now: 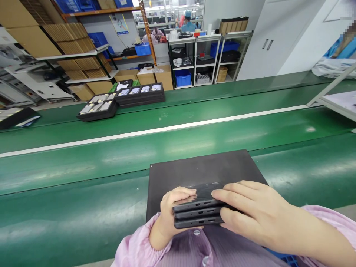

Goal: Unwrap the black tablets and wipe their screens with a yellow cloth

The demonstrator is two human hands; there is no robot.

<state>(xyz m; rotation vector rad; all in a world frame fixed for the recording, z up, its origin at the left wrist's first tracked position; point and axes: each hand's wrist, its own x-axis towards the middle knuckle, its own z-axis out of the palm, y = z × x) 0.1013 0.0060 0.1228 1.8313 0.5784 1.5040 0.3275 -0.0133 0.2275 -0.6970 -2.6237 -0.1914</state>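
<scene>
A stack of three thin black devices [198,213], each with a port slot on its near edge, is held close to my body over a black mat [203,170]. My left hand [170,217] wraps round the stack's left end, fingers curled over the top. On the right side, my right hand [250,213] lies with fingers pressed on the top device and thumb under the stack. Both sleeves are pink.
A green conveyor belt [167,148] with a white stripe runs across in front. On its far side sit black trays [140,94] holding small parts, and another tray stack [98,107]. Shelves with cardboard boxes [69,48] and people at benches stand behind.
</scene>
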